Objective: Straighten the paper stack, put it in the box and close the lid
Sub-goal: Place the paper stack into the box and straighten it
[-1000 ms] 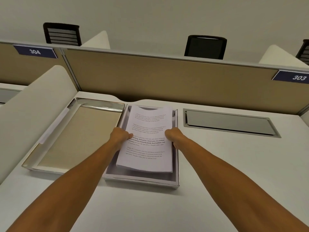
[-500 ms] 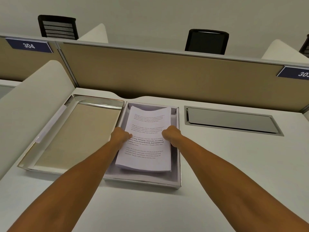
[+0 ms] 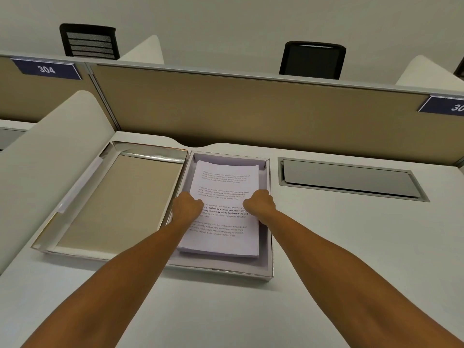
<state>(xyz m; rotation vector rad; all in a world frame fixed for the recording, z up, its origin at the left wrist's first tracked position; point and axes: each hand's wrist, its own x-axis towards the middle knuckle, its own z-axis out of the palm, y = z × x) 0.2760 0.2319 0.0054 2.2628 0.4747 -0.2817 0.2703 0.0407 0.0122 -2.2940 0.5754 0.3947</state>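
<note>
Fingers [image 3: 200, 204] of both hands clasp the paper stack [image 3: 226, 184] sides.

We see a white bench [image 3: 351, 247] backed by a tan partition [image 3: 251, 109] with a grey top rail. Blue number plates [image 3: 46, 69] sit at the partition's upper corners; the left one reads 304. A grey recessed hatch [image 3: 349, 178] lies in the bench. Two black chairs [image 3: 312, 60] stand beyond, before a plain pale wall [image 3: 226, 18]. A white curved divider [image 3: 50, 151] rises at left.
</note>
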